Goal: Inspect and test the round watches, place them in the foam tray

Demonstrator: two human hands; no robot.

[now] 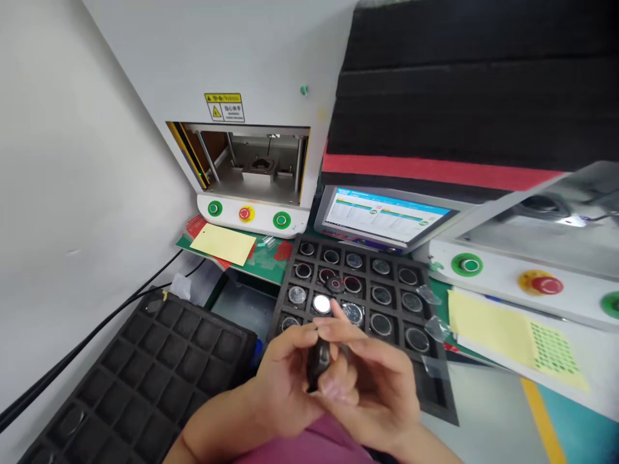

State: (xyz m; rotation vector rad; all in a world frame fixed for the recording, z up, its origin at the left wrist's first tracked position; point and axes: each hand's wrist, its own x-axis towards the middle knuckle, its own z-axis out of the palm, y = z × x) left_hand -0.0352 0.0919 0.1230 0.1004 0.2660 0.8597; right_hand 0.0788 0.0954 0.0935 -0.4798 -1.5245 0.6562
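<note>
Close to my body, a dark watch case (318, 365) is held nearly edge-on between both hands. My left hand (285, 377) grips it with thumb and curled fingers from the left. From the other side, the fingers of my right hand (377, 380) close around it, partly hiding it; the fingertips of both hands meet at its top. Just beyond my hands lies a black foam tray (362, 254) whose square pockets hold several round watch cases, among them a bright white-faced one (322, 303). A small dark round part with red marks (334, 284) rests on top of the tray's pieces.
At the lower left is another black foam tray (159, 380) with a few round pieces. Behind stand a press (261, 169) with buttons, a screen (387, 216) and a second machine's button panel (507, 267). Yellow paper sheets (222, 243) and black cables (91, 332) lie around.
</note>
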